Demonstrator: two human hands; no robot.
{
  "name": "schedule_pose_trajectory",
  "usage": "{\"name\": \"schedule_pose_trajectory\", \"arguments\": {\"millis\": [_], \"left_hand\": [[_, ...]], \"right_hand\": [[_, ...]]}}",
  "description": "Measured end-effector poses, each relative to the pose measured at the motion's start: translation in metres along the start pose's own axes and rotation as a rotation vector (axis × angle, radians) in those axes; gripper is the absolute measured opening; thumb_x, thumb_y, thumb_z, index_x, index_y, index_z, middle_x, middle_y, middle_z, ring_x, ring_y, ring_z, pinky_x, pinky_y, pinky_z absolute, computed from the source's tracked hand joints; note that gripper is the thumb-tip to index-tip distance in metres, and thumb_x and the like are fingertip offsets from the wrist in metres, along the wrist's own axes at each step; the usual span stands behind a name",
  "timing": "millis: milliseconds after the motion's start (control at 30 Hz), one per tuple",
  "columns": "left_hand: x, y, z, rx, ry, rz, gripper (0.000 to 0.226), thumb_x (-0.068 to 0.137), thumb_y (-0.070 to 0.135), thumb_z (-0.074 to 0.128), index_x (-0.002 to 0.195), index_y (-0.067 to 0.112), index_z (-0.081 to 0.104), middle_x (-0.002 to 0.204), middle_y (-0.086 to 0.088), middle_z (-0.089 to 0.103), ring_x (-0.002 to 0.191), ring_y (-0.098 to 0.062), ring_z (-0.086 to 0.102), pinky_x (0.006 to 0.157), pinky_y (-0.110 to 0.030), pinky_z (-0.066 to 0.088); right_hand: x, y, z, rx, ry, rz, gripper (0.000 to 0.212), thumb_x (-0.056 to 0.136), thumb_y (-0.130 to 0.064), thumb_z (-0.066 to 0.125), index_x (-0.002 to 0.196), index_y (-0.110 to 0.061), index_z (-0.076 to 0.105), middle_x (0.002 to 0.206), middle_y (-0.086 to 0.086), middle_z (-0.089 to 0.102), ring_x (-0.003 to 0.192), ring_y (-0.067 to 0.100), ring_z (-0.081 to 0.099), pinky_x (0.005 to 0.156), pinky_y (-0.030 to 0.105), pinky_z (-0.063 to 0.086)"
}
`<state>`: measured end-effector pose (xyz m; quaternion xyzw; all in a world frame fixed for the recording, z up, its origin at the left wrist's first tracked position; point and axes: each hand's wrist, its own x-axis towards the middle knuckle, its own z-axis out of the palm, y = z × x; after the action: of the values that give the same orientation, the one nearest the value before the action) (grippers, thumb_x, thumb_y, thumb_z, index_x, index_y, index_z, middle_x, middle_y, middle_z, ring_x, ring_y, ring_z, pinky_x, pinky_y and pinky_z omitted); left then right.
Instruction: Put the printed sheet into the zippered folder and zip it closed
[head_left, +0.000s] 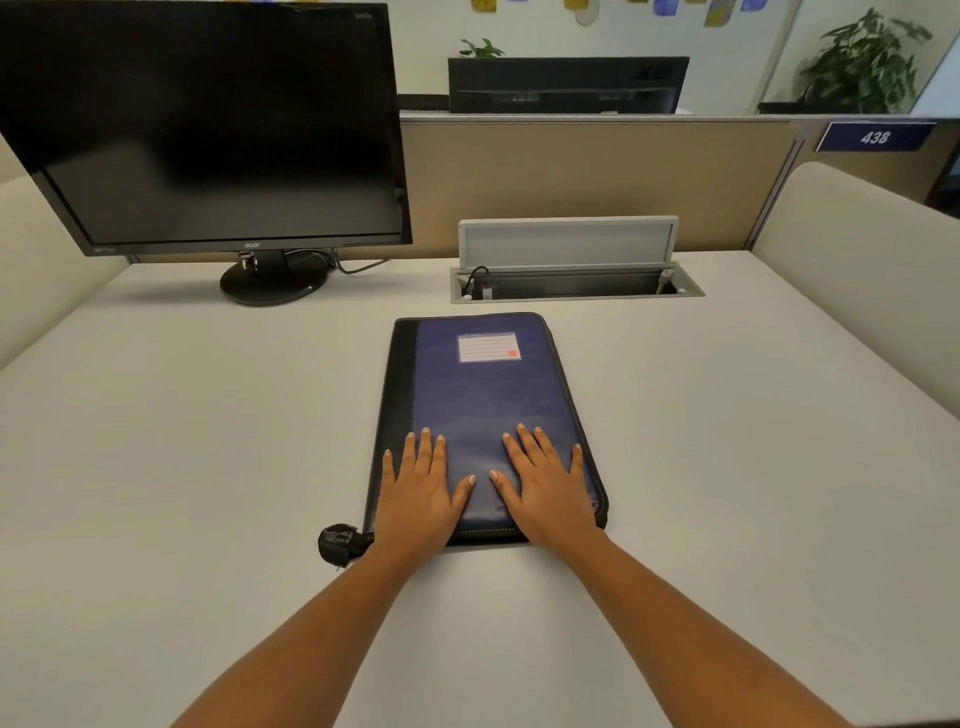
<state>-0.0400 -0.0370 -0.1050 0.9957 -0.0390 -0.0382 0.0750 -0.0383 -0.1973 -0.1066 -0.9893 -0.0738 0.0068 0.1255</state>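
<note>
Both hands, left (418, 493) and right (545, 491), lie flat with fingers spread, gripping nothing, on the near end of the closed zippered folder (483, 395) on the counter (182, 441).

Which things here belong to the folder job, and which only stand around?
Belongs to the job: zippered folder, closed; left hand and right hand flat on it; zipper pull. No printed sheet visible.

Just standing around: monitor, open cable box, number sign, plant.

A pale grey desk (182, 441) carries a closed blue zippered folder (483, 405) lying flat at its middle. A black monitor (208, 124) stands far left; an open cable box (571, 286) sits at the far edge.
</note>
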Motion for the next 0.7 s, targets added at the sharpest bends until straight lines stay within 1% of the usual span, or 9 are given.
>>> {"name": "schedule_pose_trajectory", "arguments": {"millis": [133, 300, 367, 400, 433, 467, 500, 600, 700], "left_hand": [[0.005, -0.001, 0.001, 0.014, 0.018, -0.001, 0.127, 0.042, 0.073, -0.045, 0.149, 0.015, -0.005, 0.158, -0.005, -0.005, 0.145, -0.023, -0.008, 0.109, -0.037, -0.015], [0.008, -0.001, 0.001, 0.031, 0.036, 0.016, 0.122, 0.049, 0.076, -0.037, 0.149, 0.015, -0.004, 0.158, -0.006, -0.004, 0.146, -0.024, -0.007, 0.112, -0.038, -0.012], [0.009, -0.001, 0.001, 0.039, 0.031, 0.015, 0.104, 0.065, 0.074, -0.023, 0.149, 0.015, -0.005, 0.158, -0.006, -0.005, 0.146, -0.024, -0.007, 0.114, -0.039, -0.011], [0.009, -0.001, 0.0, 0.041, 0.024, 0.012, 0.092, 0.076, 0.07, -0.012, 0.149, 0.014, -0.005, 0.158, -0.006, -0.005, 0.146, -0.023, -0.008, 0.115, -0.039, -0.01], [0.009, 0.0, -0.001, 0.04, 0.01, 0.006, 0.082, 0.085, 0.066, -0.002, 0.149, 0.014, -0.005, 0.158, -0.006, -0.005, 0.146, -0.023, -0.008, 0.115, -0.039, -0.009], [0.009, 0.0, -0.002, 0.038, -0.005, 0.004, 0.075, 0.091, 0.061, 0.007, 0.149, 0.014, -0.005, 0.158, -0.006, -0.005, 0.146, -0.023, -0.008, 0.116, -0.039, -0.009], [0.009, 0.001, -0.003, 0.032, -0.017, 0.006, 0.071, 0.095, 0.057, 0.012, 0.149, 0.014, -0.005, 0.158, -0.006, -0.005, 0.146, -0.024, -0.008, 0.116, -0.039, -0.009], [0.009, -0.001, -0.007, 0.018, -0.024, 0.008, 0.067, 0.097, 0.05, 0.016, 0.148, 0.013, -0.005, 0.158, -0.007, -0.005, 0.146, -0.023, -0.008, 0.116, -0.039, -0.008], [0.007, -0.002, -0.009, 0.024, -0.017, 0.009, 0.065, 0.098, 0.048, 0.015, 0.149, 0.012, -0.004, 0.158, -0.007, -0.006, 0.145, -0.023, -0.009, 0.117, -0.038, -0.007]], "right_hand": [[0.006, 0.001, 0.002, -0.001, 0.0, 0.002, 0.118, 0.048, -0.073, -0.039, 0.147, -0.025, 0.005, 0.158, -0.002, 0.003, 0.146, 0.017, -0.002, 0.113, 0.049, -0.01], [0.01, 0.003, 0.004, -0.02, 0.003, 0.0, 0.119, 0.047, -0.073, -0.04, 0.147, -0.025, 0.003, 0.158, -0.002, 0.002, 0.146, 0.018, -0.003, 0.113, 0.047, -0.011], [0.011, 0.001, 0.003, -0.019, -0.007, 0.007, 0.117, 0.05, -0.073, -0.037, 0.147, -0.023, 0.002, 0.158, -0.001, 0.002, 0.146, 0.018, -0.003, 0.114, 0.048, -0.009], [0.012, 0.0, 0.001, -0.018, -0.019, 0.019, 0.109, 0.057, -0.073, -0.032, 0.147, -0.021, 0.002, 0.158, 0.0, 0.001, 0.146, 0.019, -0.004, 0.114, 0.048, -0.008], [0.013, -0.002, 0.0, -0.015, -0.032, 0.034, 0.097, 0.068, -0.072, -0.02, 0.147, -0.019, 0.001, 0.158, 0.002, 0.001, 0.145, 0.02, -0.004, 0.115, 0.048, -0.007], [0.014, -0.004, -0.001, -0.008, -0.048, 0.053, 0.084, 0.079, -0.067, -0.008, 0.147, -0.018, 0.001, 0.158, 0.003, 0.0, 0.145, 0.02, -0.004, 0.115, 0.048, -0.006], [0.015, -0.006, -0.002, 0.003, -0.06, 0.072, 0.077, 0.085, -0.063, 0.0, 0.147, -0.017, 0.0, 0.158, 0.003, 0.0, 0.145, 0.021, -0.005, 0.116, 0.047, -0.006], [0.016, -0.011, -0.004, 0.014, -0.083, 0.087, 0.062, 0.096, -0.048, 0.012, 0.147, -0.014, 0.0, 0.158, 0.004, 0.0, 0.145, 0.021, -0.004, 0.116, 0.045, -0.004], [0.015, -0.015, -0.006, 0.013, -0.078, 0.075, 0.057, 0.099, -0.039, 0.016, 0.147, -0.013, 0.0, 0.158, 0.005, -0.001, 0.145, 0.021, -0.004, 0.117, 0.044, -0.002]]}}
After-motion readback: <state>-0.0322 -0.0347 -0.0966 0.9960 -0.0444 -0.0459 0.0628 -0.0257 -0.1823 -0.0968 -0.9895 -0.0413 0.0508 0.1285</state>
